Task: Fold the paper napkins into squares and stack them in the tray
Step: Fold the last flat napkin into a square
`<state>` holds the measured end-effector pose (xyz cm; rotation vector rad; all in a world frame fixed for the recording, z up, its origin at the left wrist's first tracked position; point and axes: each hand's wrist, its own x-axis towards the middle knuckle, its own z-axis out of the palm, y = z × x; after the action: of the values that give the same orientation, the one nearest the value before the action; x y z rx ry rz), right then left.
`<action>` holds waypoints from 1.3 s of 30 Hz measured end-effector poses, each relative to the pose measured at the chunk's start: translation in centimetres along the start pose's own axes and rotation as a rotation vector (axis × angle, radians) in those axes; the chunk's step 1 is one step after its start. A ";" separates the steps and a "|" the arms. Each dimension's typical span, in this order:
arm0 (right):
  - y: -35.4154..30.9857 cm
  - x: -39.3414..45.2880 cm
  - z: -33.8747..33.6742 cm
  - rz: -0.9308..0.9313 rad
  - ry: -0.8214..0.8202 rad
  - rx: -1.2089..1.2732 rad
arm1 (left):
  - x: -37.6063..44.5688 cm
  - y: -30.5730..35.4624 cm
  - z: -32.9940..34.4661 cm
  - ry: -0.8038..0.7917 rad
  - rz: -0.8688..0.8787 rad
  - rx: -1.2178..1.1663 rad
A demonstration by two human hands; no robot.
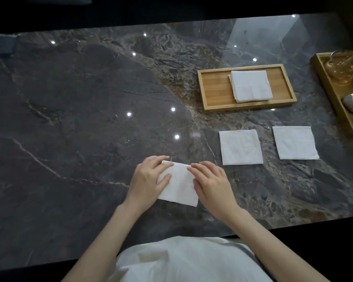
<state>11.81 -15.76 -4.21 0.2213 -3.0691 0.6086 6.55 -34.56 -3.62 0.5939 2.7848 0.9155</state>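
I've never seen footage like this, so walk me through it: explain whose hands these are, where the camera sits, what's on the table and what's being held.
There is no machine here. A person wears a camera on the head, looking down at their own bare hands. The left hand and right hand press on a white paper napkin being folded on the dark marble table. Two more napkins lie flat to the right. Beyond them, a wooden tray holds a small stack of folded napkins. A second tray at the right edge holds glassware, too blurred to name.
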 end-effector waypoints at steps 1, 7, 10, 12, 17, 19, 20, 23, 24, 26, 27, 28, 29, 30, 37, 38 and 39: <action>-0.3 -0.1 0.6 -0.027 -0.011 -0.051 | -0.2 0.1 0.8 -0.018 0.042 0.064; 0.3 -1.3 2.4 -0.047 -0.070 -0.172 | -0.8 -0.6 2.7 -0.111 0.125 0.283; 1.2 -1.8 2.1 -0.021 -0.088 -0.188 | -1.0 -1.3 2.4 -0.122 0.139 0.327; 1.7 -2.1 1.9 -0.009 -0.095 -0.186 | -1.2 -1.7 2.2 -0.135 0.133 0.338; 3.0 -2.1 1.4 -0.043 -0.076 -0.171 | -1.4 -2.6 1.9 -0.120 0.108 0.305; 3.2 -2.0 1.3 -0.061 -0.060 -0.157 | -1.4 -2.7 1.7 -0.077 0.099 0.271; 3.2 -1.9 1.2 -0.062 -0.044 -0.139 | -1.3 -2.7 1.5 -0.047 0.093 0.254; 2.7 -1.0 0.8 -0.023 0.059 -0.053 | -0.7 -2.3 1.3 0.083 0.047 0.168; 2.5 -0.6 0.7 -0.006 0.094 -0.038 | -0.4 -2.1 1.3 0.129 0.019 0.129; 2.1 0.1 0.5 0.032 0.140 -0.049 | 0.2 -1.7 1.5 0.182 -0.027 0.095; 1.9 0.3 0.5 0.053 0.144 -0.060 | 0.4 -1.6 1.6 0.184 -0.045 0.100; 1.7 0.5 0.5 0.070 0.136 -0.065 | 0.6 -1.5 1.8 0.175 -0.062 0.112; 1.6 0.7 0.5 0.080 0.123 -0.062 | 0.8 -1.4 2.0 0.164 -0.079 0.126; 1.5 0.8 0.6 0.086 0.109 -0.056 | 0.9 -1.4 2.1 0.160 -0.092 0.140; 1.4 1.0 0.7 0.132 0.070 -0.021 | 1.2 -0.9 2.0 0.145 -0.106 0.185; 1.3 1.0 0.7 0.142 0.067 -0.016 | 1.2 -0.8 1.9 0.144 -0.098 0.193; 1.2 1.0 0.7 0.150 0.068 -0.012 | 1.3 -0.8 1.9 0.145 -0.090 0.196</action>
<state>10.66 -15.03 -5.32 -0.0296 -3.0414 0.5888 5.61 -33.57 -5.68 0.4393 3.0276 0.6988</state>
